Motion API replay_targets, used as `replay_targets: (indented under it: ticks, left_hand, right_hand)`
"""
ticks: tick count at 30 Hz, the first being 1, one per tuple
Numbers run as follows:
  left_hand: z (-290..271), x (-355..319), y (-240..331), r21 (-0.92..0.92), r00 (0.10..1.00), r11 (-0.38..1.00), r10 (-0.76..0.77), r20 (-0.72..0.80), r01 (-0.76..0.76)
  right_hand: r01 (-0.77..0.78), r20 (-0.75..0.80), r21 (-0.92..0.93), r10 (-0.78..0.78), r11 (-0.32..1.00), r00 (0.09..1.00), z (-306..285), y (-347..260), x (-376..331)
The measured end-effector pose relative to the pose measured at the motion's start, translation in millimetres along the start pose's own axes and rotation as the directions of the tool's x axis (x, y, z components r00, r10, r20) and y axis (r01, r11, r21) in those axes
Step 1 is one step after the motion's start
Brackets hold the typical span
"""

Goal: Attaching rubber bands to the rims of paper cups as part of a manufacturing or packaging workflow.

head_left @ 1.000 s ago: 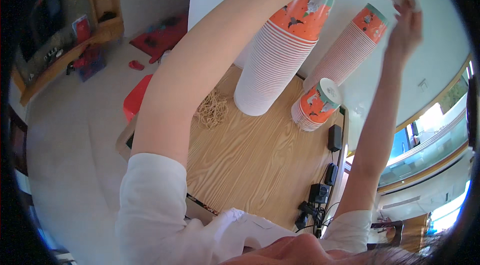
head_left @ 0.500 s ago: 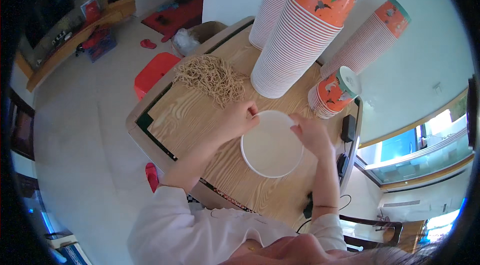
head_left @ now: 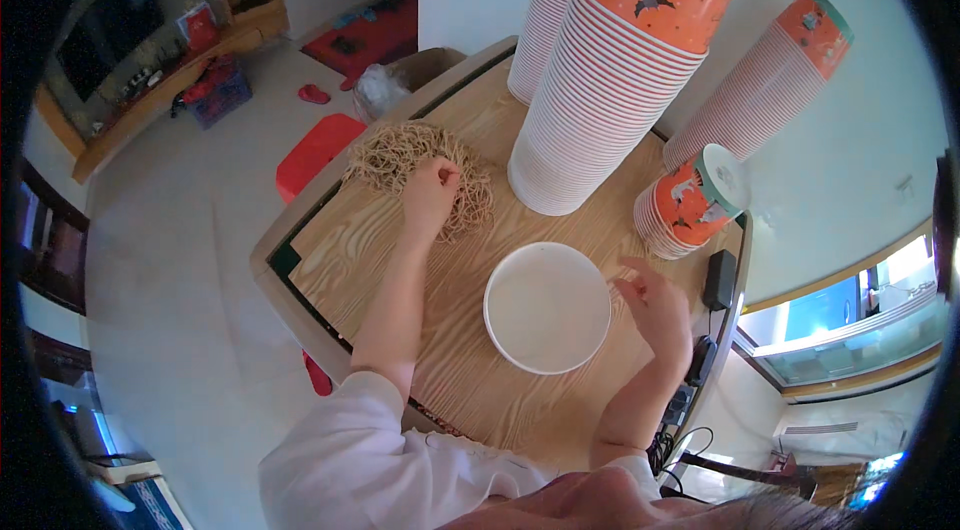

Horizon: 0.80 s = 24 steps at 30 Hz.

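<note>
Now released on the bench [head_left: 450, 315] beside the right hand [head_left: 657, 308], fingers apart, the white bowl [head_left: 547, 310] is seemingly left for the tan strands [head_left: 390, 152], reached by the left hand [head_left: 430, 198], whose fingers' grip cannot be told.

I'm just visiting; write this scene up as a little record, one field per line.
Left hand: at the tan stringy tangle
Right hand: beside the white tub's rim, fingers apart
White tub: mouth up
Tall stack: nested tubs, orange and green on top
Short stack: near the black adapter
Surface: wood-grain tabletop
</note>
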<state>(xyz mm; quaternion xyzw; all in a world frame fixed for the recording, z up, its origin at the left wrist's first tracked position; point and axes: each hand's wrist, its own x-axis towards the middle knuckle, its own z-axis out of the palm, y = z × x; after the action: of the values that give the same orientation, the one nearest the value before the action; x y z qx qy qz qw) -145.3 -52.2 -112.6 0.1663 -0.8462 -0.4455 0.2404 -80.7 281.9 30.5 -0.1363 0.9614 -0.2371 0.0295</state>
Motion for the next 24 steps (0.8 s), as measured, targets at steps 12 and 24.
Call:
replay_targets:
  ticks: [12,24]
  left_hand:
    - [6.6,22.8,-6.4,0.238,0.994,0.971,-0.008,-0.112,0.034]
    - [-6.6,27.6,24.2,-0.134,0.99,0.991,-0.035,-0.135,0.017]
  right_hand:
    - [0.561,-0.533,0.194,-0.393,0.805,0.749,5.7,-10.4,-25.5]
    - [0.546,-0.492,0.261,-0.377,0.796,0.785,25.6,-4.9,-13.0]
